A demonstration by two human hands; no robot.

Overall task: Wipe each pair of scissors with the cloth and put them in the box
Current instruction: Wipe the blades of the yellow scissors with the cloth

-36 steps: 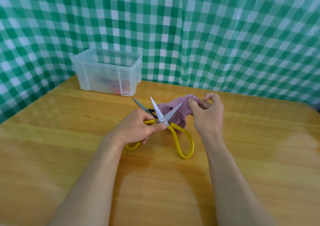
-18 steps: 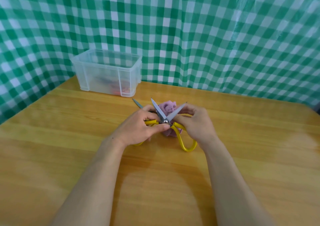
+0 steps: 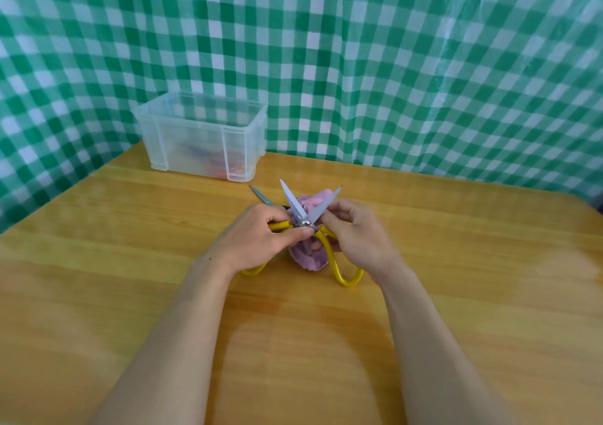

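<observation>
The yellow-handled scissors are open in a V with the steel blades pointing up and away, pinched near the pivot by the left fingers. The pinkish-purple cloth is bunched behind the blades, against the right fingers. A second pair of scissors lies just beyond the left fingers. The clear plastic box stands well beyond them.

left hand gripping yellow scissors, blades spread, right hand holding purple cloth
</observation>
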